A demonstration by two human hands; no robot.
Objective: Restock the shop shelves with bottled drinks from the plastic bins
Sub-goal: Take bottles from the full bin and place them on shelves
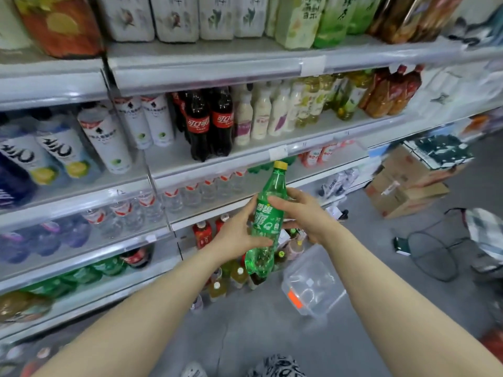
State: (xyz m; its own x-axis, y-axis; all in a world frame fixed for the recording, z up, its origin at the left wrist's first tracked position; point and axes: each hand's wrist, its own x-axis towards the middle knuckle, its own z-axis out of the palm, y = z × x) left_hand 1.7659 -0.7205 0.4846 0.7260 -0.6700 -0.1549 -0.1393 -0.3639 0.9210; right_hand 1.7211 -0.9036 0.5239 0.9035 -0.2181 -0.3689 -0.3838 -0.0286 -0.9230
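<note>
A green soda bottle [268, 213] with a yellow cap is held upright in front of the shelves, at centre. My left hand [236, 235] grips its lower body from the left. My right hand [302, 213] grips its label area from the right. Behind it, the shelf [245, 156] carries cola bottles [209, 123], milky drinks and tea bottles. Lower shelves hold water bottles [174, 197] and more green soda bottles [81, 276]. A clear plastic bin [313, 284] lies on the floor below my right hand, with several small bottles [231, 278] standing beside it.
Cardboard boxes [405, 186] are stacked on the floor at right. A black wire frame [432, 254] and a checked bag [487, 235] lie further right. Grey floor stretches between the shelves and these items.
</note>
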